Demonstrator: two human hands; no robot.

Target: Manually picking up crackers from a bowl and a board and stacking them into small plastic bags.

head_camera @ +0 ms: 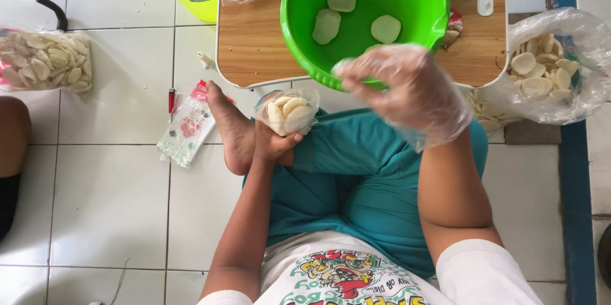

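We are filling a small bag of crackers, gripped in the left hand. The gloved right hand is pinching at the green bowl; whether it is holding a cracker, we cannot tell. The next move is calling for a drop into the bag's mouth.

left hand grip closed, low by lap | right hand (gloved) raised, fingers pinched
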